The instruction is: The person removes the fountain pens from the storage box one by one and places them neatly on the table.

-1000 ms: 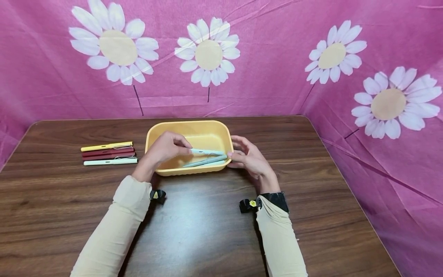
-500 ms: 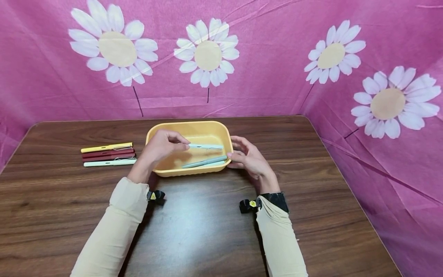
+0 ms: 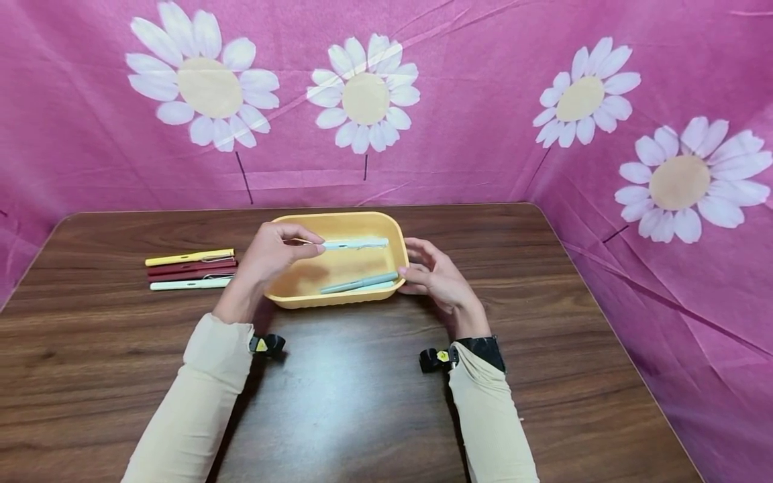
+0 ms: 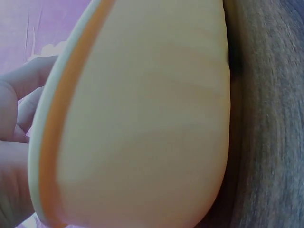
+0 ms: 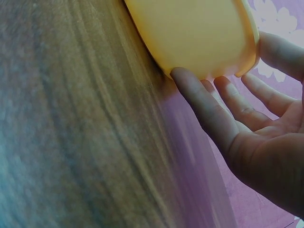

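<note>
A yellow plastic basket stands on the table. My left hand reaches over its left side and pinches one end of a pale mint pen between thumb and fingers. The pen lies level, over the back half of the basket. Along the basket's front wall lie a grey-teal pen and a paler pen partly hidden beside it. At the right end, my right hand holds the basket, thumb at the rim and fingers against the outer wall. In the left wrist view the basket wall hides the held pen.
Left of the basket several pens lie side by side: a yellow pen, dark red pens and a mint pen. A pink cloth with white flowers hangs behind the wooden table and along its right side.
My left hand has moved the mint pen toward the back of the basket, away from the two pens at the front wall. The right hand stays at the basket's right end.
</note>
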The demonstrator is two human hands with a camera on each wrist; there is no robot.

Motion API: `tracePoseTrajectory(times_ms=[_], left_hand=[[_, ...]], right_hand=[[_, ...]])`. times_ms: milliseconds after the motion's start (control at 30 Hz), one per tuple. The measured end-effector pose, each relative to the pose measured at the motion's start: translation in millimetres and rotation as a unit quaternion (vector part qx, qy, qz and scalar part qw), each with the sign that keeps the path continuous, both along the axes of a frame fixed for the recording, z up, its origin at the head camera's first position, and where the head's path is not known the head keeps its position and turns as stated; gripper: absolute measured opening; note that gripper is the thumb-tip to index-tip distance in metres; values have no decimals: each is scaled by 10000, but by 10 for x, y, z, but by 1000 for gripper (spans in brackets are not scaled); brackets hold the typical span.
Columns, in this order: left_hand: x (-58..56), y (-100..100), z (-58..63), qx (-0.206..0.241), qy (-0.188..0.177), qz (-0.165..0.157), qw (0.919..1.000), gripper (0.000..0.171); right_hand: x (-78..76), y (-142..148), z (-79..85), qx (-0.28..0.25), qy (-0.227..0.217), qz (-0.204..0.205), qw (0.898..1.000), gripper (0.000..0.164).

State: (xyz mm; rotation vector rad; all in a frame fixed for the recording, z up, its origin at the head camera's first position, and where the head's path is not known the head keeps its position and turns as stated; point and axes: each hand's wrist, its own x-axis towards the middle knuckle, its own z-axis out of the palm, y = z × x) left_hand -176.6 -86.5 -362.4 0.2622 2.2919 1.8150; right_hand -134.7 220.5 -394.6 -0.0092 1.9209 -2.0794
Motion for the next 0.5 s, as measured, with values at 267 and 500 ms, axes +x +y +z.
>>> tracePoseTrajectory(times_ms=[267,500], left_hand=[[-1,-49,-17,299,-66,221,9993,24],[21,-79,20,549,38,336,9979,10]], right_hand=[[0,0,-5,13,-6,-6,10000,65],[3,2,4,17,17,-2,10000,65]])
